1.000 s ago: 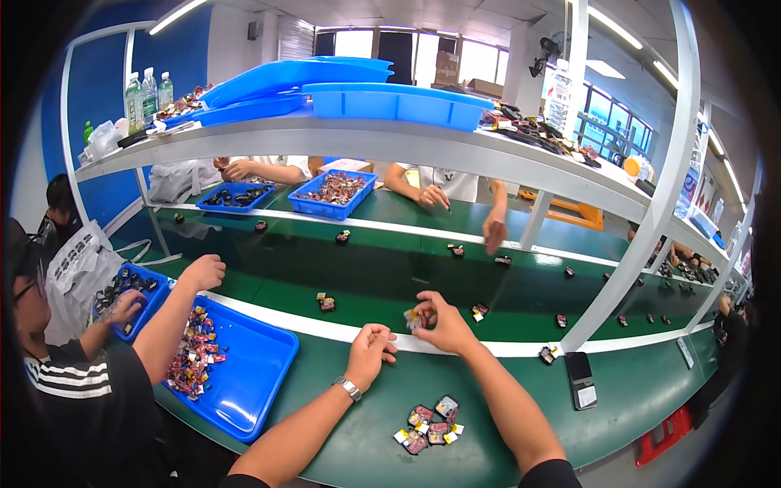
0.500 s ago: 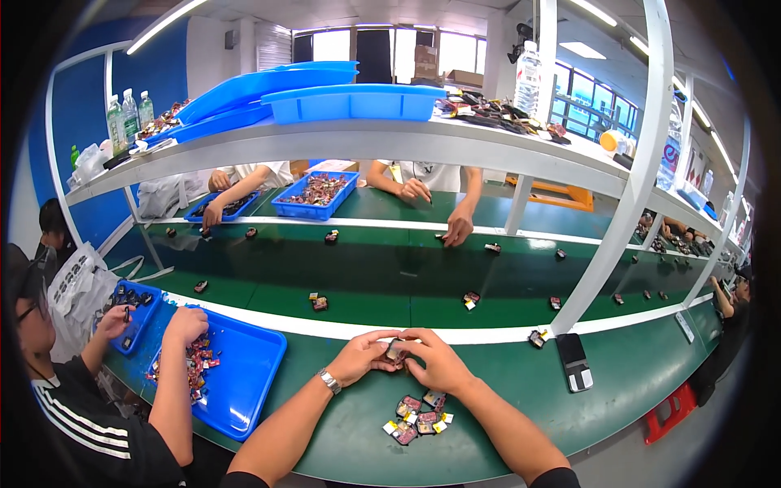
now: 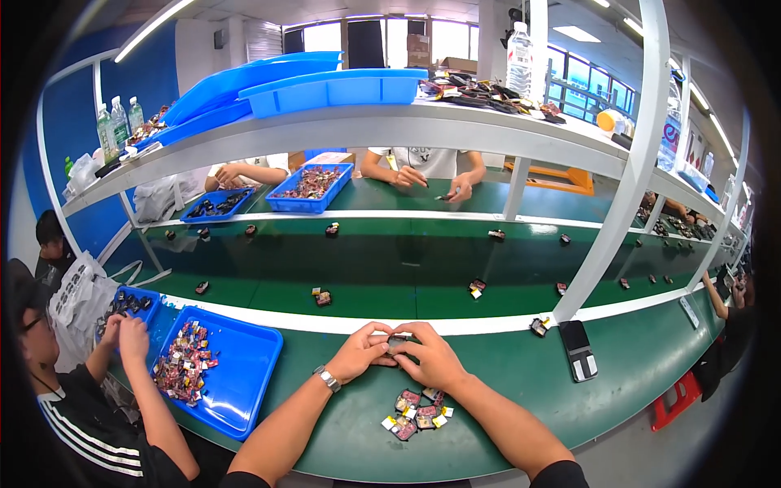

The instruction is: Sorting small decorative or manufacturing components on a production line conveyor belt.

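Observation:
Between my two hands sits a small black-edged electronic part (image 3: 398, 343), held over the near green bench. My left hand (image 3: 358, 356) grips its left side with thumb and fingers closed, a metal watch on that wrist. On the opposite side, my right hand (image 3: 432, 358) pinches the part with thumb and fingertips. Much of the part is covered by my fingers. Just below my hands, on the bench, lies a small cluster of similar parts (image 3: 416, 414), reddish boards in black frames with white and yellow tabs.
Left of my arms stands a blue tray (image 3: 259, 382) with many reddish pieces; a co-worker (image 3: 89, 415) sits beside it. Ahead runs a green conveyor (image 3: 366, 276) with scattered parts. A black case (image 3: 578, 351) lies right, near a white post (image 3: 610, 187). An overhead shelf (image 3: 350, 122) holds blue trays.
The held part now shows a darker face between my fingers. The left co-worker's hand has left the tray and joined their other hand. Opposite, a person's hand has drawn back from the conveyor.

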`<action>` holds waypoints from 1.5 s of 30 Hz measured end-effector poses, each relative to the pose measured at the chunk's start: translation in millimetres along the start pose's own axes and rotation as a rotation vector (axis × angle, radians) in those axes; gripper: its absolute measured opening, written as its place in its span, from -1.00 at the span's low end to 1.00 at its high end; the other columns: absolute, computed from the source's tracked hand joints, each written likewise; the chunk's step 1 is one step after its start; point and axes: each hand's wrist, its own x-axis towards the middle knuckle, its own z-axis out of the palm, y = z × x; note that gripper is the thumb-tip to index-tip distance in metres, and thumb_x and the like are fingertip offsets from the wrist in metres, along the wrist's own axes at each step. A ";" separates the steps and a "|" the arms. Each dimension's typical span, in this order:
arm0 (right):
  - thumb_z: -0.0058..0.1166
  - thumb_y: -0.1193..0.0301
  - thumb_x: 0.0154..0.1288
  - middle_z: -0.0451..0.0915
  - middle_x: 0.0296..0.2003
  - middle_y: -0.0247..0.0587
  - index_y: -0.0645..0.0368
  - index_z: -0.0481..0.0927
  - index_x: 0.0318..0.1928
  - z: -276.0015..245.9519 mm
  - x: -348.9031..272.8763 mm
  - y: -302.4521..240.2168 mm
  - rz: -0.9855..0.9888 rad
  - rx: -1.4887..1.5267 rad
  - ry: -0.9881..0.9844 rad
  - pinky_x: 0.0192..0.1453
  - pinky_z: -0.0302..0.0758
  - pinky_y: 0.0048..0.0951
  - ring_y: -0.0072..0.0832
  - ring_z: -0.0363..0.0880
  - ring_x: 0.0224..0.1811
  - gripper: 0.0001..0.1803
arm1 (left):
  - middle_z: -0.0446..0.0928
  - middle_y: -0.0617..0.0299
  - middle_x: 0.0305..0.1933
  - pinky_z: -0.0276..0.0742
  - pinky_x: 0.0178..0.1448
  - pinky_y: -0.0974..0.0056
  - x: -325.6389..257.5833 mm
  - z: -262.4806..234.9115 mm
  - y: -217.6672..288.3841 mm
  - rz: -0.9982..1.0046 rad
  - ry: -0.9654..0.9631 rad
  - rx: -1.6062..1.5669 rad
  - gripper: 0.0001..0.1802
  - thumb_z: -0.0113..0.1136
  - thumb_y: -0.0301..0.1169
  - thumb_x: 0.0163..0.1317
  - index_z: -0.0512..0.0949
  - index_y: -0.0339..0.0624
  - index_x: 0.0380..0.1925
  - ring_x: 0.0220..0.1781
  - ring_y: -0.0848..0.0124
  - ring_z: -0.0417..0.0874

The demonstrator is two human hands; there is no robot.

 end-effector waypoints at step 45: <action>0.26 0.45 0.15 0.58 0.04 -0.27 0.12 0.72 -0.19 23.9 -6.8 1.4 0.278 0.113 0.152 0.20 0.44 -0.25 -0.23 0.46 0.14 -0.82 | 0.51 0.23 0.09 0.59 0.15 0.32 -0.4 0.0 -4.0 0.018 0.006 0.004 -0.70 -0.01 -0.46 0.44 0.43 -0.16 0.14 0.10 0.48 0.57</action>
